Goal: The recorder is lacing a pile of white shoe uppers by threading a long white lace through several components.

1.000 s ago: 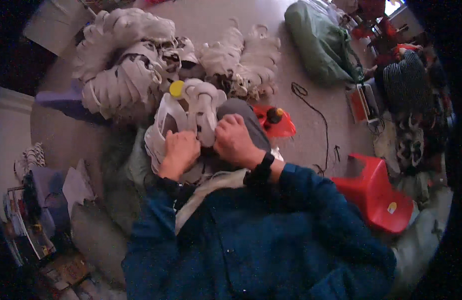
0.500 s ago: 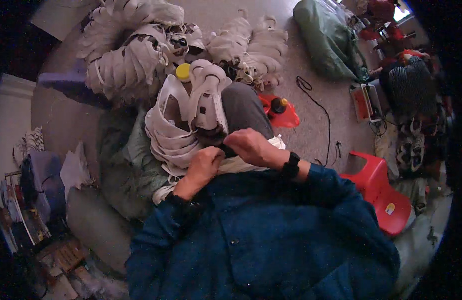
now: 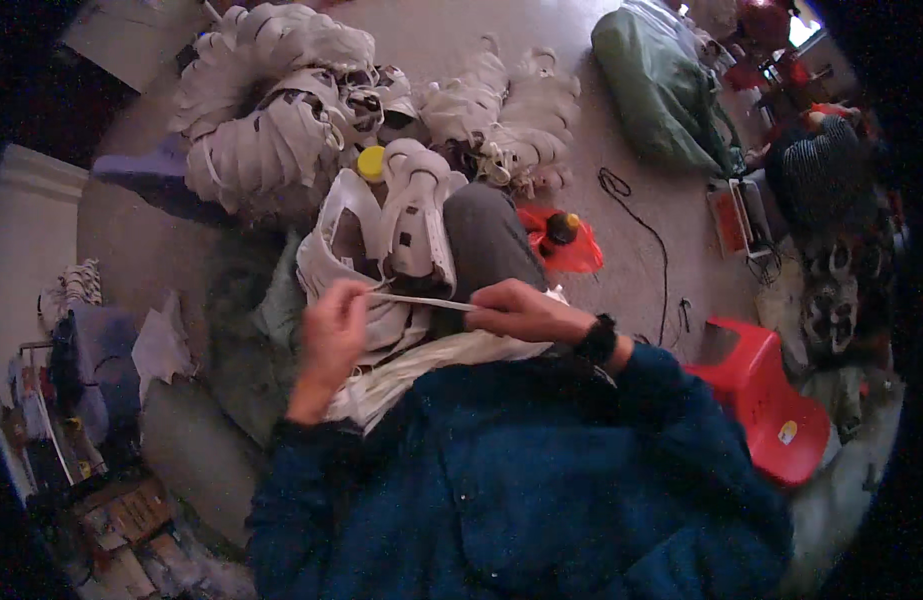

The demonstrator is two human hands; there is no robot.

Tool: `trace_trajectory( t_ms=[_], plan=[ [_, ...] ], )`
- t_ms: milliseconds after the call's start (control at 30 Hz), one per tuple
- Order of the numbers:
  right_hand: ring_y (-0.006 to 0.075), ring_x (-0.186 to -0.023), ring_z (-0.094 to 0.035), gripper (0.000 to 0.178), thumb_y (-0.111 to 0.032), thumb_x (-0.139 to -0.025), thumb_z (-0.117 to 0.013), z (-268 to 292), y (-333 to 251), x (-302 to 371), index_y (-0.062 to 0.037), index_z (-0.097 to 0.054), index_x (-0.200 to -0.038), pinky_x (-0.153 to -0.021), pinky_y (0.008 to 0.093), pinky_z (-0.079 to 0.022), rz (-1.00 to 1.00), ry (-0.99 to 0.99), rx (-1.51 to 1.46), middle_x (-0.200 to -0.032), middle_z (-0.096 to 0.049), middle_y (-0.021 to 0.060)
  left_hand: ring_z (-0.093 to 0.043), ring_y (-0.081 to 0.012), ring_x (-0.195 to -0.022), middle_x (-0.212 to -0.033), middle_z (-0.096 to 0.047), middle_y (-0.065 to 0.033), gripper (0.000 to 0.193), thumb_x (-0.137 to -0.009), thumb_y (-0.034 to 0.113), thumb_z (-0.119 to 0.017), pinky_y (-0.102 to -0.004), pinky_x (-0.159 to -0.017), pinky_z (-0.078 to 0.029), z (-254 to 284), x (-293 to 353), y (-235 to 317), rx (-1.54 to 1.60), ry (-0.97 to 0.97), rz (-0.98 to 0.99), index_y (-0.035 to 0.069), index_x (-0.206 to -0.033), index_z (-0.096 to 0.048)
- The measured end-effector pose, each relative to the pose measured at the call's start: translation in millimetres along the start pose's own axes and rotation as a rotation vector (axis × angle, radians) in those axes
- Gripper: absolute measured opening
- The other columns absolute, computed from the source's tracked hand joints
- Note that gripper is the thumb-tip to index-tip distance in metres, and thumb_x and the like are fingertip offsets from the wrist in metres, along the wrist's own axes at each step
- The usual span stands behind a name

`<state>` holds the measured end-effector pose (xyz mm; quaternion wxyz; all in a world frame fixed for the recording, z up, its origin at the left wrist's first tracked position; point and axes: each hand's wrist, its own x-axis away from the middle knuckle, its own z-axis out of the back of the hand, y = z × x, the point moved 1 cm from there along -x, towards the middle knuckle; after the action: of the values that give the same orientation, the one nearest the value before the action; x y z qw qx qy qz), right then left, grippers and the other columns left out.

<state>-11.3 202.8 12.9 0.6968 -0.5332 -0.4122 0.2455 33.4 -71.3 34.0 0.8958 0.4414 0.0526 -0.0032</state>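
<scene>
A white flat lace (image 3: 421, 301) is stretched almost level between my two hands. One end is pinched in my left hand (image 3: 333, 335), which is slightly blurred; the other runs into the closed fingers of my right hand (image 3: 521, 309). Just beyond the lace, on my lap, lie white shoe uppers: a nested stack (image 3: 417, 225) in the middle and an open one (image 3: 331, 225) to its left. A bundle of white laces (image 3: 421, 362) lies across my lap under my hands.
Bundled shoe uppers (image 3: 266, 140) pile up ahead, near a yellow lid (image 3: 370, 163). To the right are a red plastic bag (image 3: 571, 245), a black cord (image 3: 646, 225), a red stool (image 3: 761, 400) and a green sack (image 3: 656, 95). Another person (image 3: 821, 175) sits far right.
My hands were close together over the lap. They have moved apart, the left hand going left, and the lace now shows taut between them. The view has shifted slightly.
</scene>
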Motion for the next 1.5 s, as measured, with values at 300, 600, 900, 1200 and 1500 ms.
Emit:
trace_trajectory(
  t_ms=[300, 600, 900, 1200, 1500],
  plan=[
    [0.0172, -0.095, -0.057, 0.030, -0.028, -0.099, -0.046, 52.4, -9.7, 51.9, -0.0065, -0.063, -0.087, -0.095, 0.0323, -0.043, 0.216, 0.425, -0.985, -0.095, -0.063, 0.0038, -0.064, -0.0393, -0.078, -0.083, -0.066, -0.0194, 0.011, -0.081, 0.013, -0.057, -0.0491, -0.065, -0.049, 55.9, 28.7, -9.0, -0.740, -0.446, 0.087, 0.006, -0.088, -0.061],
    [0.0201, -0.084, -0.057, 0.024, -0.029, -0.098, -0.051, 121.2, 49.3, 68.8, -0.0089, -0.061, -0.088, -0.091, 0.0393, -0.045, 0.587, 0.526, -1.442, -0.086, -0.059, 0.0040, -0.067, -0.0353, -0.079, -0.081, -0.067, -0.0170, 0.013, -0.079, 0.013, -0.061, -0.0475, -0.067, -0.054, -10.0, 49.2, -56.1, -0.962, -0.948, -0.011, 0.006, -0.086, -0.070],
    [0.0104, -0.072, -0.060, 0.032, -0.016, -0.093, -0.060, 79.2, 17.9, 21.1, -0.0030, -0.056, -0.122, -0.062, 0.0255, -0.051, 0.053, 0.577, -0.704, -0.095, -0.067, 0.0035, -0.062, -0.0363, -0.083, -0.082, -0.062, -0.0201, 0.023, -0.085, 0.022, -0.065, -0.0459, -0.068, -0.049, -78.7, -66.9, 9.8, -0.172, -0.249, -0.100, 0.001, -0.091, -0.060],
    [0.0090, -0.060, -0.058, 0.015, -0.015, -0.094, -0.058, 46.4, 7.7, -62.1, 0.0003, -0.061, -0.094, -0.054, 0.0245, -0.049, 0.056, 0.526, -0.263, -0.077, -0.064, 0.0027, -0.060, -0.0268, -0.062, -0.072, -0.062, -0.0144, 0.016, -0.086, 0.012, -0.061, -0.0390, -0.059, -0.047, -113.1, -70.1, -18.7, 0.111, 0.035, 0.063, 0.003, -0.099, -0.062],
    [0.0125, -0.061, -0.059, 0.013, -0.011, -0.091, -0.058, 40.7, 10.4, -92.2, 0.0015, -0.060, -0.094, -0.056, 0.0292, -0.047, 0.301, 0.613, 0.279, -0.072, -0.062, 0.0088, -0.057, -0.0207, -0.062, -0.078, -0.063, -0.0131, 0.022, -0.088, 0.011, -0.061, -0.0348, -0.060, -0.047, -115.2, -62.4, -26.5, 0.285, 0.109, 0.066, 0.001, -0.107, -0.064]
  ],
)
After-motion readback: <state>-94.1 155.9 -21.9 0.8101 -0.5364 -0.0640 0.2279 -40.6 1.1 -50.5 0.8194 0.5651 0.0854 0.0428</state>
